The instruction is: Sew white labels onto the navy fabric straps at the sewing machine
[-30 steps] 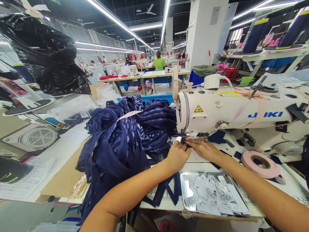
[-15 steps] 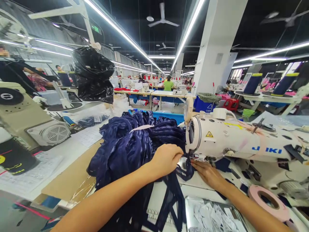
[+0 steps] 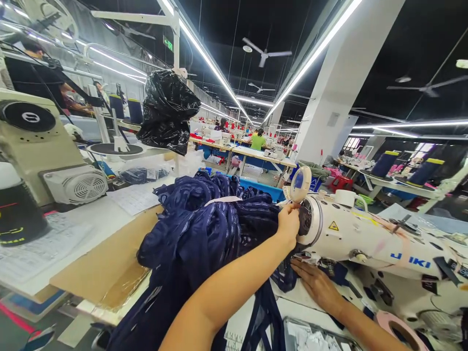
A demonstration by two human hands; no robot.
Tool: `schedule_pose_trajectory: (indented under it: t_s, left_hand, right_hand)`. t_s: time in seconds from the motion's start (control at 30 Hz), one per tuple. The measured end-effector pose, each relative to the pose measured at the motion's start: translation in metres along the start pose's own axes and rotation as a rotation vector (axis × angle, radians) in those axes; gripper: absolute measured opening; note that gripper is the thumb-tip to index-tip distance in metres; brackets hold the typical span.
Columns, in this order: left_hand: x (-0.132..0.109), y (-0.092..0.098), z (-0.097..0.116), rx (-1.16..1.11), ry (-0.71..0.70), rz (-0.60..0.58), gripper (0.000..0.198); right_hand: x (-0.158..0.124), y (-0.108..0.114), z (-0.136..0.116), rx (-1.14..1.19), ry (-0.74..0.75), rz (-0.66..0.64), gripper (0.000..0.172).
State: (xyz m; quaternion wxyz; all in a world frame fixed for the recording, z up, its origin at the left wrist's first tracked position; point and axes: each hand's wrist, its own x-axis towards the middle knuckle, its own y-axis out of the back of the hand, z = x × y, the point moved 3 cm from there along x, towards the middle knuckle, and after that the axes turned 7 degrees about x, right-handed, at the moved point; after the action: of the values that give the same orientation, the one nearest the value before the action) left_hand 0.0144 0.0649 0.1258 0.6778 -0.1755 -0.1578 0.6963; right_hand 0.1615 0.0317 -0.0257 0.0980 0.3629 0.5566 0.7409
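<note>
My left hand (image 3: 289, 225) is raised to the end of the white sewing machine (image 3: 343, 229), just below a round hinged-looking cover (image 3: 302, 184). Its fingers are curled together there, and what they pinch is too small to make out. Flat on the machine bed lies my right hand (image 3: 317, 282), fingers stretched toward the needle area and touching the edge of a navy fabric strip (image 3: 284, 277). A large heap of navy fabric pieces (image 3: 204, 229) is piled left of the machine, with a pale strip (image 3: 224, 200) across it. The needle itself is hidden.
A metal tray of white labels (image 3: 310, 339) and a pink tape roll (image 3: 397, 331) are near my right forearm. Cardboard (image 3: 106, 258) lies left of the heap. A black plastic bag (image 3: 170, 112) hangs from a stand; another machine (image 3: 29, 146) stands at far left.
My left hand has risen from beside the needle area to the machine's end, near the round cover. My right hand stays by the needle. The camera view has tilted and shifted.
</note>
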Motion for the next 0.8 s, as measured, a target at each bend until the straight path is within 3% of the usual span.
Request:
schedule_pose_trajectory:
  t_s: [0.17,0.37,0.5,0.63,0.8]
  left_hand:
    - [0.001,0.006,-0.010,-0.115,0.070,-0.029,0.013]
    - [0.005,0.003,-0.018,-0.239,-0.012,0.012,0.012]
    - [0.006,0.004,-0.022,-0.133,0.002,0.034,0.018]
    - [0.007,0.001,-0.022,-0.166,-0.025,0.011,0.017]
    - [0.013,-0.006,-0.015,0.065,-0.019,-0.015,0.015]
  right_hand:
    - [0.002,0.004,-0.002,-0.025,0.023,-0.015,0.038]
    - [0.004,0.008,-0.004,-0.040,0.033,-0.007,0.039]
    - [0.005,0.009,-0.004,0.000,0.037,0.006,0.040]
    - [0.005,0.009,-0.004,0.025,0.030,-0.002,0.041]
    - [0.004,0.008,-0.003,0.018,0.007,-0.019,0.042]
